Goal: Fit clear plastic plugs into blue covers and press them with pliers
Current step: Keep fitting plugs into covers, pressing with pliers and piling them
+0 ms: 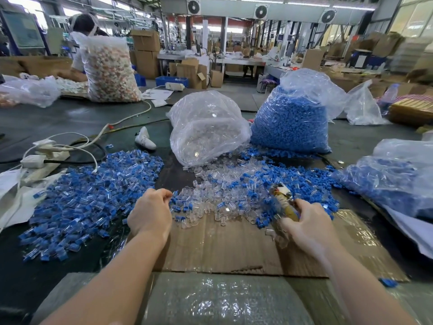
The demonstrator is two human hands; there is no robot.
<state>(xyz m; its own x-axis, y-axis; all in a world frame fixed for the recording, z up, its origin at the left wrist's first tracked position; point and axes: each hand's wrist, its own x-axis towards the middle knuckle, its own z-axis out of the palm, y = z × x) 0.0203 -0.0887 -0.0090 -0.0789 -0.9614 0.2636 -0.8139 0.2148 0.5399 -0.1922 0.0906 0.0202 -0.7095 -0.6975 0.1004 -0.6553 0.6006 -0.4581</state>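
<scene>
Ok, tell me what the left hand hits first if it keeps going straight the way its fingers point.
Probably the mixed heap of clear plugs and blue covers just ahead of the left hand; its fingertips already sit at the heap's near edge, though depth is hard to judge.

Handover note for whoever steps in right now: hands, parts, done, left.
Left hand: fingers pinched at the edge of the loose mix, apparently on a small part; too small to tell which.
Right hand: closed around the pliers, nose pointing away over the parts.
Loose clear plugs and blue covers lie mixed ahead on the cardboard. Refills: clear bag, blue bag.
Done: large pile of assembled pieces at left.
Left: the loose mix plus both bags.
</scene>
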